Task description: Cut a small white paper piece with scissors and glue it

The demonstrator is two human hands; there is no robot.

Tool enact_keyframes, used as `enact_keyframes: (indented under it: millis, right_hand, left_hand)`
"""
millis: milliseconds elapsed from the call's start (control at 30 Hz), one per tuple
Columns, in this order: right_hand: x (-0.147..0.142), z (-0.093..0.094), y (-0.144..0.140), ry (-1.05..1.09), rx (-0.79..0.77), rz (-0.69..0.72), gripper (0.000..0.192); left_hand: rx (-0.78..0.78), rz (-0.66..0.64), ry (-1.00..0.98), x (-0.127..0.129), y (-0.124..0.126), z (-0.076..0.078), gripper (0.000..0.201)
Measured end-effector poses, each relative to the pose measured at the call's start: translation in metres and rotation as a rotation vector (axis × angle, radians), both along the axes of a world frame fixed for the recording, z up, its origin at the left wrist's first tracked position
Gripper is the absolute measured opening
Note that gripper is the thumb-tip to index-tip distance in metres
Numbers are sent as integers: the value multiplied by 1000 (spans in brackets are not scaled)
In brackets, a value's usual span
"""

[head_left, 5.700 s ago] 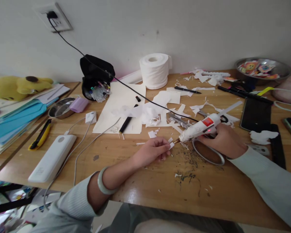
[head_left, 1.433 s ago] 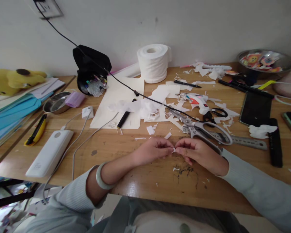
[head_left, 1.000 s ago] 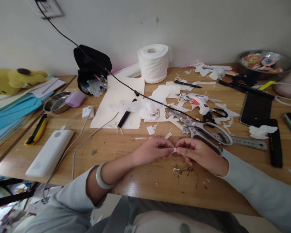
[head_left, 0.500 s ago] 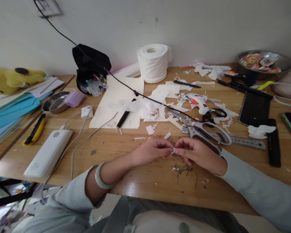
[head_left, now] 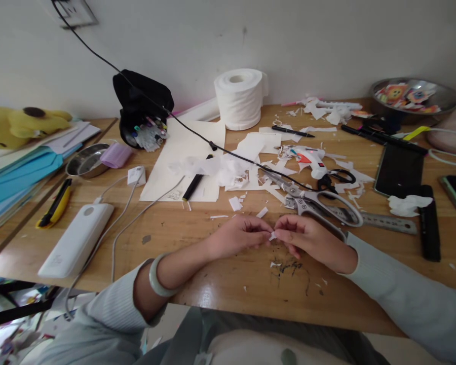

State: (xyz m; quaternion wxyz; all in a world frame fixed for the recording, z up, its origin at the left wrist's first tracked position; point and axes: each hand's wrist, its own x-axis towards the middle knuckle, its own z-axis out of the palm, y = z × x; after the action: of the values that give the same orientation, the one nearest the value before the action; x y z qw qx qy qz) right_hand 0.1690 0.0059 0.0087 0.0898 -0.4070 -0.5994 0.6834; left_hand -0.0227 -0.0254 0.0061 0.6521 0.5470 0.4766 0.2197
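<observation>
A tiny piece of white paper (head_left: 273,235) is pinched between the fingertips of both hands, low over the table's front half. My left hand (head_left: 241,235) grips it from the left, thumb against forefinger. From the right, my right hand (head_left: 307,237) holds it the same way; the fingers partly cover it, so its full shape is hidden. Just beyond my right hand lie large grey scissors (head_left: 307,200), overlapping a steel ruler (head_left: 389,223). Small paper scraps (head_left: 235,204) are scattered on the wood in front of the hands.
At the back stands a toilet paper roll (head_left: 238,99). A white glue gun (head_left: 307,158) lies among paper cuttings. To the left are a power bank (head_left: 76,239) and a yellow cutter (head_left: 55,204). A black cable (head_left: 190,129) crosses the view. A metal bowl (head_left: 450,99) stands at the far right.
Both hands stay in nearly the same place. The white piece between the fingertips has turned slightly and shows a little more of its surface.
</observation>
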Motion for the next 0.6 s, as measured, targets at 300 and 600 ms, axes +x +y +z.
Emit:
enact_keyframes:
  millis: [300,600]
  right_hand:
    - [-1,3,1,-10,16,8,32]
    - [-3,-1,-2,-46,33,-19,33]
  left_hand:
    - [-22,11,-9,1,0,1,18]
    - [5,1,15,1,0,3,17]
